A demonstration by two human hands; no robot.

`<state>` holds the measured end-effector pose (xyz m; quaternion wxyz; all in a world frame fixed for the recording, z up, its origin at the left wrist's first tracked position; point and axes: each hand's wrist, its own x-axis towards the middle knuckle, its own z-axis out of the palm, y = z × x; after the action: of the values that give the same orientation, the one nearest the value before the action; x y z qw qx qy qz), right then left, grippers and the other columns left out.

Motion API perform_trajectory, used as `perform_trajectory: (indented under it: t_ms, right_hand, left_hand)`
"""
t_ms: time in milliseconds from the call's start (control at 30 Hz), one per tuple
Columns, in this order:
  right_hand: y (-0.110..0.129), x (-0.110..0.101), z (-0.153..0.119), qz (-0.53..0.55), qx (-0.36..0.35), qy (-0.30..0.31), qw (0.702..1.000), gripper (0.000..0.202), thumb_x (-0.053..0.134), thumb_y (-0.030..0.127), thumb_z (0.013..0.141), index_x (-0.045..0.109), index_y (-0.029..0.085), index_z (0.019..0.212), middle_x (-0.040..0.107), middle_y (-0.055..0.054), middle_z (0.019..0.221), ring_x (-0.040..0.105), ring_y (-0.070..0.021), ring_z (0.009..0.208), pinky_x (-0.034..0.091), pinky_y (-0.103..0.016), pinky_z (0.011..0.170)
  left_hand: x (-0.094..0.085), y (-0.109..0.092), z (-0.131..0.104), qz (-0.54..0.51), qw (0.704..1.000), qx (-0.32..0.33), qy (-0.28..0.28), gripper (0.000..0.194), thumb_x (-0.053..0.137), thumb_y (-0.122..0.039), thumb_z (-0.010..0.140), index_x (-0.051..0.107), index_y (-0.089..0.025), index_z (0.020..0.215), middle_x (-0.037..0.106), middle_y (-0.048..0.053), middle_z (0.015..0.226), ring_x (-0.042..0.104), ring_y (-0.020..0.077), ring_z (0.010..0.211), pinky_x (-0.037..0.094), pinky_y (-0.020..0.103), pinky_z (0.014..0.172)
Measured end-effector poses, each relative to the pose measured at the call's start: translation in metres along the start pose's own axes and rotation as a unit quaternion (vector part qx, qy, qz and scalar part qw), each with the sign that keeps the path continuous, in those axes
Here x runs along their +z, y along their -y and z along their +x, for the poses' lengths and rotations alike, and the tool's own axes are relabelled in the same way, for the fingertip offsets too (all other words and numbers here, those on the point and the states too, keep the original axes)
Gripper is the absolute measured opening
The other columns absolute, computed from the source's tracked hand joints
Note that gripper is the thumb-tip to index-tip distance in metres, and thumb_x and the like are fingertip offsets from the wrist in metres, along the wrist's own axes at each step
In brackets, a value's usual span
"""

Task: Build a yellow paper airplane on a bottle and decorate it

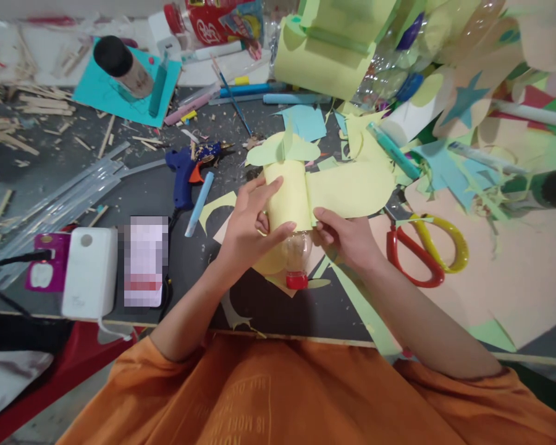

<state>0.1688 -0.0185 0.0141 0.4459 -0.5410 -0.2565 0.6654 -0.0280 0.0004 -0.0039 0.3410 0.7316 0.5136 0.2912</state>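
A clear plastic bottle (298,248) with a red cap lies on the table, its cap toward me. Yellow paper wraps its body, and pale green paper fins stand at the far end. My left hand (252,219) grips the wrapped bottle from the left, thumb near the paper's lower edge and fingers over the top. On the other side, my right hand (340,232) pinches the lower inner corner of a yellow paper wing (352,188), holding it against the bottle's side. The wing sticks out to the right with a rounded end.
Red-and-yellow scissors (417,256) lie right of my hand among paper sheets and scraps. A blue glue gun (185,173), light-blue marker (199,205), phone (144,262) and white power bank (90,272) are on the left. Glue sticks (69,210) and wood splinters spread beyond. Another paper-wrapped bottle (324,59) stands at the back.
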Motion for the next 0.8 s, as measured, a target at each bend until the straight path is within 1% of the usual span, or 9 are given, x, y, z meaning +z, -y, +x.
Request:
perform_trajectory:
  t_ms: [133,267,400,533,633,733,800]
  right_hand:
    - [0.0004,0.0015,-0.0006,-0.009,-0.009,0.003,1.0,0.042,0.083,0.037,0.068,0.053,0.02,0.044,0.04,0.007,0.037,0.037,-0.0047,0.036,0.03,-0.023,0.042]
    - [-0.0006,0.0005,-0.0004,-0.022,-0.008,0.005,1.0,0.039,0.079,0.037,0.072,0.054,0.02,0.047,0.038,0.008,0.036,0.036,-0.0052,0.035,0.029,-0.023,0.042]
    - [-0.0019,0.0007,0.0,-0.03,-0.009,-0.001,1.0,0.038,0.079,0.036,0.072,0.054,0.02,0.048,0.038,0.009,0.035,0.036,-0.005,0.035,0.031,-0.023,0.041]
    - [-0.0026,0.0007,0.0002,-0.02,-0.019,0.005,1.0,0.036,0.079,0.036,0.072,0.056,0.02,0.05,0.043,0.008,0.037,0.038,-0.0053,0.036,0.036,-0.023,0.043]
    - [-0.0035,-0.0006,-0.0004,-0.023,-0.016,0.009,1.0,0.036,0.078,0.038,0.075,0.057,0.02,0.051,0.046,0.007,0.039,0.041,-0.006,0.038,0.039,-0.023,0.045]
    - [-0.0037,-0.0008,-0.0018,-0.036,-0.01,0.003,0.999,0.038,0.076,0.039,0.077,0.057,0.02,0.05,0.048,0.005,0.039,0.042,-0.0063,0.039,0.037,-0.022,0.044]
    - [-0.0025,0.0006,-0.0027,-0.041,-0.009,-0.005,0.999,0.039,0.075,0.038,0.076,0.055,0.02,0.048,0.048,0.004,0.04,0.042,-0.0061,0.039,0.035,-0.022,0.043]
  left_hand:
    - [-0.0005,0.0004,0.0005,-0.006,1.0,-0.006,0.006,0.075,0.064,-0.072,0.084,0.053,-0.031,0.146,0.05,0.013,0.15,0.051,0.0043,0.064,0.057,0.025,0.065]
    - [-0.0007,0.0005,0.0009,-0.005,1.0,-0.011,0.009,0.074,0.066,-0.068,0.084,0.052,-0.031,0.147,0.05,0.013,0.152,0.051,0.005,0.064,0.058,0.026,0.065]
    - [-0.001,0.0006,0.0011,-0.009,1.0,-0.016,0.012,0.073,0.067,-0.066,0.084,0.052,-0.031,0.147,0.049,0.013,0.153,0.051,0.0048,0.064,0.058,0.026,0.066]
    - [-0.0008,0.001,0.0005,-0.005,1.0,-0.008,0.006,0.074,0.064,-0.071,0.084,0.053,-0.031,0.146,0.05,0.013,0.151,0.051,0.0053,0.065,0.057,0.026,0.065]
    - [0.0,0.0013,-0.0001,-0.013,1.0,-0.003,0.0,0.074,0.063,-0.071,0.085,0.053,-0.03,0.146,0.051,0.013,0.15,0.051,0.0049,0.065,0.056,0.026,0.064]
    - [0.0011,0.0019,-0.0005,-0.012,1.0,0.003,-0.002,0.072,0.064,-0.069,0.086,0.053,-0.032,0.146,0.051,0.013,0.15,0.054,0.0067,0.069,0.056,0.025,0.063]
    - [0.0018,0.0022,-0.0006,-0.005,1.0,0.004,-0.007,0.07,0.067,-0.066,0.085,0.053,-0.033,0.145,0.052,0.012,0.149,0.054,0.0067,0.069,0.056,0.025,0.063]
